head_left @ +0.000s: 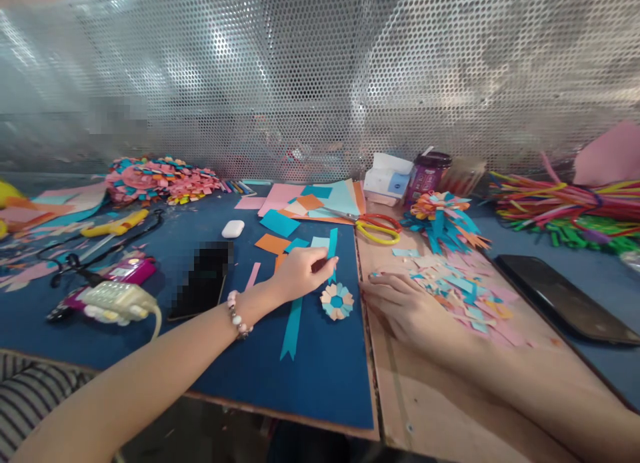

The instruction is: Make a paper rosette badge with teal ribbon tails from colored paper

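My left hand is closed in a pinch on a teal paper strip above the blue mat. A small round paper flower in peach and teal lies just below and right of that hand. A longer teal ribbon strip lies on the mat under my wrist. My right hand rests palm down on the wooden board, fingers stretched toward the flower, beside a heap of small pink, teal and orange paper scraps.
Scissors with red and yellow handles lie behind. Sheets of coloured paper, a white earbud case, a phone, a glue gun, a dark tablet, a purple jar and finished paper flowers surround. A perforated metal screen closes the back.
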